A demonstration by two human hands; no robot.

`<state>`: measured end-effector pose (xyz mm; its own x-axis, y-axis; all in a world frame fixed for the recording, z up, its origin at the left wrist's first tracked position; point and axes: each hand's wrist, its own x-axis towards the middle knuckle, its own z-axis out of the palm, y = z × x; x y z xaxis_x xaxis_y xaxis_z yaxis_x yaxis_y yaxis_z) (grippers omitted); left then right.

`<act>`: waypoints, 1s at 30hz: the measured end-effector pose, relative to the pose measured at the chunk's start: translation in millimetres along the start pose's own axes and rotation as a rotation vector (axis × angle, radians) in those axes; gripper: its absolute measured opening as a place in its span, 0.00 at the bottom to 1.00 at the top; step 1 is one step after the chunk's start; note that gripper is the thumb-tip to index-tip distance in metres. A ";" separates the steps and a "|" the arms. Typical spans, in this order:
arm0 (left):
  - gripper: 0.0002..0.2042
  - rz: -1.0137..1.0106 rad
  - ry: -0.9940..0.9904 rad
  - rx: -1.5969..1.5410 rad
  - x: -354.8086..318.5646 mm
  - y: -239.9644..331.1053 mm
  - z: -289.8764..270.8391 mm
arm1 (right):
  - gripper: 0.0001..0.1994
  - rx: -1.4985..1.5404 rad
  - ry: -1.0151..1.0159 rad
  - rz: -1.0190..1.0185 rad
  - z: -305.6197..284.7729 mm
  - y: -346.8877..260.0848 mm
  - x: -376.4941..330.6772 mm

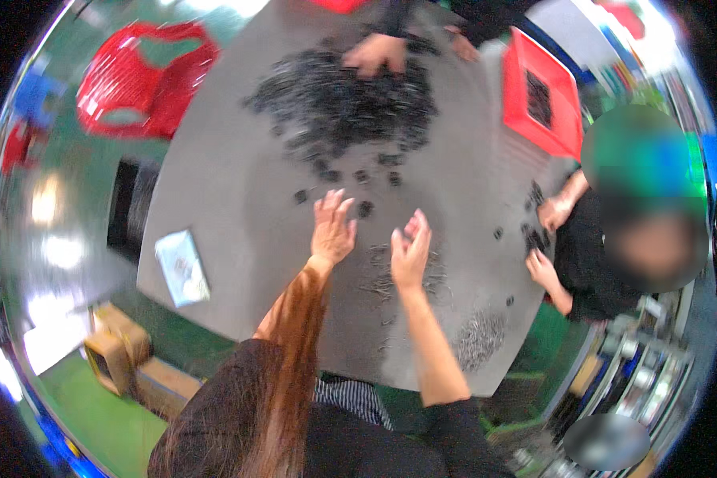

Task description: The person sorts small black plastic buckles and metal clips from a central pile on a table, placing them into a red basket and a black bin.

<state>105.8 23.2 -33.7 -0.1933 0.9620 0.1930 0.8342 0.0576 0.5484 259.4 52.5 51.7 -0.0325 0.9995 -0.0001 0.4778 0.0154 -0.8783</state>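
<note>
Above the grey table, my left hand (334, 227) reaches forward with its fingers stretched out, holding nothing I can see. Just ahead of it lie a few small black parts, the nearest a blocky black piece (365, 209). To its right, my right hand (410, 253) is raised, thumb and fingers apart, with no object visible in it. Thin silvery metal pieces (378, 275), perhaps pins or screws, are scattered beneath and beside my right hand. A denser heap of the same metal pieces (479, 338) sits nearer the table's right edge. Motion blurs the small details.
A large heap of black parts (334, 103) covers the far table, with a co-worker's hand (378, 54) in it. At the right, another person's hands (551, 213) handle black parts beside a red bin (566, 119). A light-blue packet (182, 267) lies left; a red chair (147, 80) stands beyond.
</note>
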 end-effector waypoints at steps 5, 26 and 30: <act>0.30 -0.062 0.535 -0.257 -101.4 -45.3 -87.3 | 0.23 0.220 -0.481 -0.116 44.0 -14.5 -149.4; 0.09 -1.121 0.533 -0.888 -590.9 -73.1 77.0 | 0.08 -0.023 -0.667 -0.310 337.4 274.6 -365.3; 0.11 -1.030 0.455 -0.659 -591.7 -91.8 67.0 | 0.20 -0.409 -0.500 -0.662 436.1 282.7 -313.5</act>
<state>178.2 -533.3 -252.9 -0.8528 0.3715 -0.3671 -0.1843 0.4436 0.8771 21.8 -269.0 -405.0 -0.7392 0.6562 0.1512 0.4966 0.6829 -0.5358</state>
